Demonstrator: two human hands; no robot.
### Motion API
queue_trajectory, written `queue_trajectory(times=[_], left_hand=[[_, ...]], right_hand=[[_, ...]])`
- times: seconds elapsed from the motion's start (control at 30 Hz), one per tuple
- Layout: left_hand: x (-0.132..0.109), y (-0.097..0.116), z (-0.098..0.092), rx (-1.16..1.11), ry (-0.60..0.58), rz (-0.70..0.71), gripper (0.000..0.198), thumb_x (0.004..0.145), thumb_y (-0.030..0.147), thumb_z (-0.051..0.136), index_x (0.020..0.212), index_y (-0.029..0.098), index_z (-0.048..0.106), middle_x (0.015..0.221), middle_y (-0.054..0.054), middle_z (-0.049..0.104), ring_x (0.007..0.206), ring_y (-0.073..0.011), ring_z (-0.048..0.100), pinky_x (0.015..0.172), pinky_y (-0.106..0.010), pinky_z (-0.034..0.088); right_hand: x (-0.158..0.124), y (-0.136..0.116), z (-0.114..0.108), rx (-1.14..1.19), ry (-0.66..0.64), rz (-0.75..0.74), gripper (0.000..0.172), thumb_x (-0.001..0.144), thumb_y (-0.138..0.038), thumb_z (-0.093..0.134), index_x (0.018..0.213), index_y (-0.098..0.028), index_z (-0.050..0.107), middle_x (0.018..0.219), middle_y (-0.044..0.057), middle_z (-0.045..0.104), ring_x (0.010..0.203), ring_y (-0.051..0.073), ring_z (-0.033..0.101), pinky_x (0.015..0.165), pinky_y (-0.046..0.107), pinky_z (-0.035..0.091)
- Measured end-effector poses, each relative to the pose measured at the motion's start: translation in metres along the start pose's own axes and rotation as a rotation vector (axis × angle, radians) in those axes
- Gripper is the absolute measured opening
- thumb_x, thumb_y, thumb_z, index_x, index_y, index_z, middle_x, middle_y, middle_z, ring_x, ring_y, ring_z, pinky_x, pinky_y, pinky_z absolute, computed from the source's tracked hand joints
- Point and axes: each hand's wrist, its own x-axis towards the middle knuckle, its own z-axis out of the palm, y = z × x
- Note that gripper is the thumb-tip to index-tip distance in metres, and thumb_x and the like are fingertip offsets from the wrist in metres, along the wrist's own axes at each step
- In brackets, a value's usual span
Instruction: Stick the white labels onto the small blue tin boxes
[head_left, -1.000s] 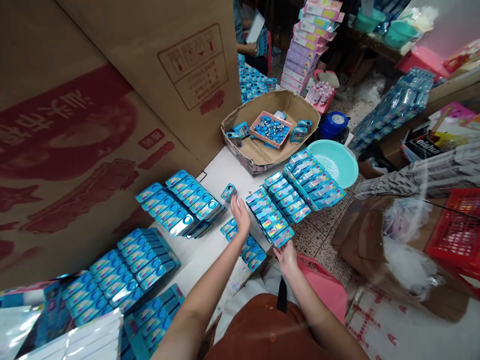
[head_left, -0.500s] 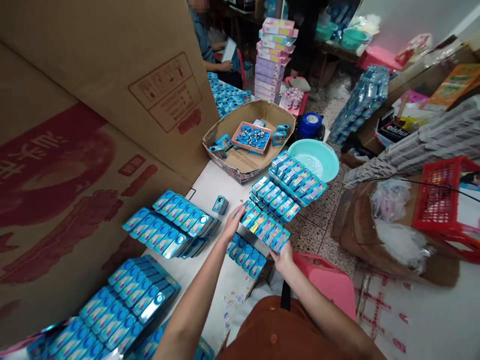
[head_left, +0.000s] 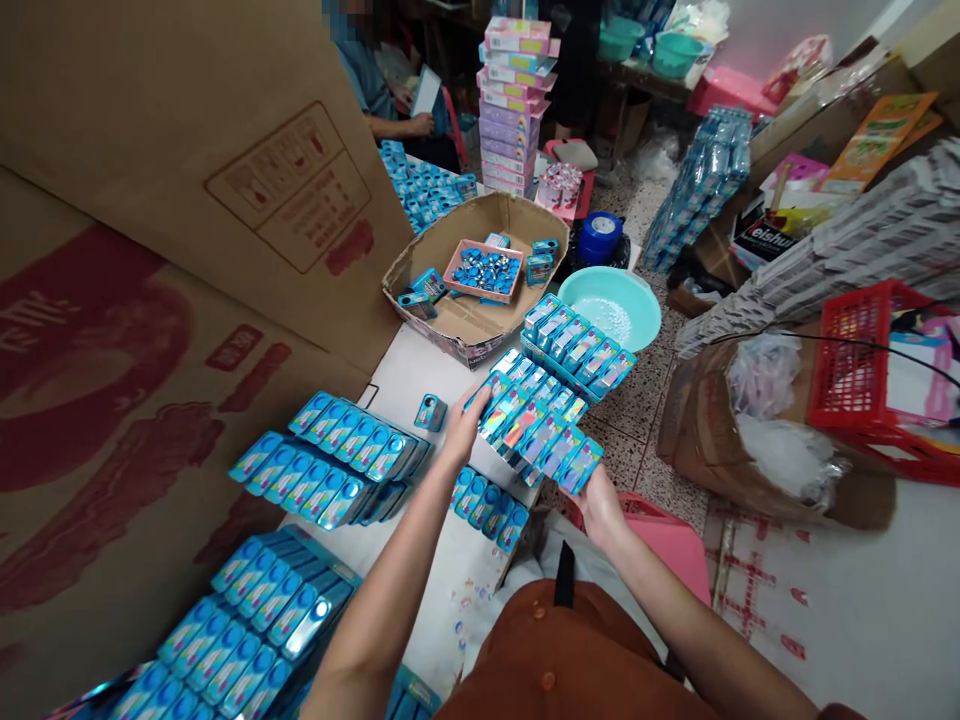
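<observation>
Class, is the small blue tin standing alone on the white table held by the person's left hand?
No, that tin sits apart, while the left hand presses against a row of blue tins.

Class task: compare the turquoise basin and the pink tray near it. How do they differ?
The turquoise basin is round, while the pink tray is rectangular. The basin holds white granules; the tray holds shiny blue and silver pieces. The tray sits inside a shallow cardboard box; the basin stands outside that box. Both are open-topped containers of small loose items.
</observation>
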Motion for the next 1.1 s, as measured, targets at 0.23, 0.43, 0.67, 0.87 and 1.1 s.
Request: queue_trajectory(times=[0.23,0.43,0.67,0.87,1.1], left_hand=[[0.061,0.033,0.031,0.075,-0.077,0.101,0.05,0.078,0.054,0.058,0.108,0.016,0.068,0.11,-0.006,0.068,0.108,-0.0258,0.059,0.1,-0.038,0.042],[0.095,-0.001,0.046,0.222,0.054,0.025,0.053,0.08,0.061,0.051,0.099,0.015,0.069,0.109,-0.009,0.068,0.112,-0.0288,0.056,0.101,-0.041,0.04],[0.065,-0.023,0.031,0.185,0.374,0.223,0.051,0.088,0.055,0.042,0.117,0.017,0.057,0.126,-0.011,0.057,0.122,-0.0203,0.049,0.108,-0.034,0.032],[-0.062,-0.076,-0.035,0.25,0.668,0.163,0.042,0.087,0.05,0.049,0.113,0.018,0.057,0.117,-0.011,0.06,0.113,-0.0209,0.054,0.102,-0.035,0.038],[-0.202,-0.147,-0.043,0.192,0.843,-0.196,0.04,0.084,0.05,0.051,0.107,0.018,0.057,0.118,-0.012,0.059,0.115,-0.0243,0.052,0.102,-0.042,0.037]], right_hand=[[0.025,-0.047,0.028,0.053,0.109,-0.095,0.023,0.081,-0.044,0.05,0.081,-0.027,0.064,0.077,-0.009,0.072,0.072,0.012,0.065,0.063,0.023,0.047],[0.045,-0.057,0.035,0.039,0.226,-0.023,0.024,0.082,-0.044,0.049,0.079,-0.025,0.063,0.079,-0.005,0.072,0.073,0.013,0.063,0.066,0.025,0.045],[0.059,-0.042,-0.014,0.032,0.018,-0.034,0.034,0.085,-0.051,0.042,0.089,-0.025,0.064,0.099,0.001,0.069,0.09,0.017,0.063,0.079,0.031,0.048],[0.069,0.011,-0.06,-0.142,-0.007,0.086,0.034,0.084,-0.046,0.041,0.091,-0.024,0.066,0.101,0.004,0.07,0.091,0.018,0.064,0.081,0.032,0.05],[0.07,0.078,-0.068,-0.577,-0.072,-0.055,0.041,0.079,-0.052,0.041,0.089,-0.021,0.066,0.09,0.009,0.071,0.08,0.021,0.066,0.073,0.034,0.051]])
